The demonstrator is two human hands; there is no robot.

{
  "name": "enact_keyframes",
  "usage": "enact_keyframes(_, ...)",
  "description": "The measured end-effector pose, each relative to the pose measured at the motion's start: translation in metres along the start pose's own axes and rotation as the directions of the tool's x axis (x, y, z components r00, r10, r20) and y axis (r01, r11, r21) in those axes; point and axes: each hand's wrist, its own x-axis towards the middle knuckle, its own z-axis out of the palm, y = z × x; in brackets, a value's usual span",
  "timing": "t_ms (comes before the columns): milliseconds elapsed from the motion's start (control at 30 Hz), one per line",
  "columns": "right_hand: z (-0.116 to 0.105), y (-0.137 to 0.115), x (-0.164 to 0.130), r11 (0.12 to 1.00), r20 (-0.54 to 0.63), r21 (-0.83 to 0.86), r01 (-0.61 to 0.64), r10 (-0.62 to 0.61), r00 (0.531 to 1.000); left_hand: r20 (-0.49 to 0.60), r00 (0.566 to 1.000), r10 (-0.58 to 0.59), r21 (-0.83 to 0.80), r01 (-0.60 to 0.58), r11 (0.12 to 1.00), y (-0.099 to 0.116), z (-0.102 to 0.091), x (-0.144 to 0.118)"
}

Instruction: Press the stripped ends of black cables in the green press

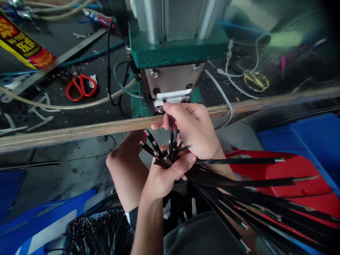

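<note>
My left hand point(166, 173) is closed round a bundle of black cables point(212, 177), whose ends show small red, green and white wires. The long lengths of the bundle fan out to the lower right. My right hand point(195, 129) pinches a single black cable point(170, 124) between thumb and fingers, just above the bundle. That cable's tip lies at the white-edged slot of a bench machine point(172, 82), which has a bolted metal plate and a green body. The fingers of the right hand are partly hidden behind the thumb and palm.
Red-handled scissors point(81, 87) and offcuts lie on the dark bench left of the machine, near a yellow-black packet point(23, 42). Brass-coloured scissors point(255, 81) lie right. A wooden bench edge point(106, 129) runs across. Below are a red stool point(289, 173) and more black cables point(98, 226).
</note>
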Motion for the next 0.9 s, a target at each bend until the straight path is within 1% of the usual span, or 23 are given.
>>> enact_keyframes(67, 0.000, 0.000, 0.000, 1.000, -0.006, -0.005, -0.009, 0.009, 1.000, 0.063, 0.995, -0.075, -0.049, 0.078, 0.996, -0.003, -0.002, -0.001)
enact_keyframes(167, 0.000, 0.000, 0.001, 1.000, -0.008, 0.006, -0.017, 0.017, 1.000, 0.117, 0.987, -0.108, -0.098, 0.120, 0.988, -0.009, -0.004, -0.002)
enact_keyframes(333, 0.000, -0.002, 0.002, 0.998, 0.018, 0.036, -0.050, 0.050, 0.999, 0.130, 0.983, -0.128, -0.193, 0.151, 0.969, -0.014, -0.004, -0.002)
enact_keyframes(433, 0.000, -0.004, 0.003, 0.997, 0.011, 0.046, -0.070, 0.069, 0.998, 0.145, 0.978, -0.151, -0.219, 0.180, 0.959, -0.014, -0.004, -0.003)
enact_keyframes(500, 0.000, -0.004, 0.004, 0.995, 0.019, 0.059, -0.079, 0.078, 0.997, 0.130, 0.977, -0.167, -0.232, 0.194, 0.953, -0.014, -0.003, -0.004)
enact_keyframes(667, -0.001, -0.002, 0.005, 0.995, 0.036, 0.068, -0.067, 0.064, 0.997, 0.080, 0.988, -0.135, -0.248, 0.151, 0.957, -0.010, 0.000, -0.007)
enact_keyframes(800, -0.001, -0.001, 0.005, 0.994, 0.029, 0.061, -0.087, 0.085, 0.996, 0.068, 0.989, -0.129, -0.214, 0.141, 0.967, -0.008, 0.000, -0.008)
enact_keyframes(900, -0.001, -0.002, 0.004, 0.994, 0.041, 0.054, -0.094, 0.092, 0.995, 0.078, 0.992, -0.095, -0.184, 0.108, 0.977, -0.009, -0.002, -0.006)
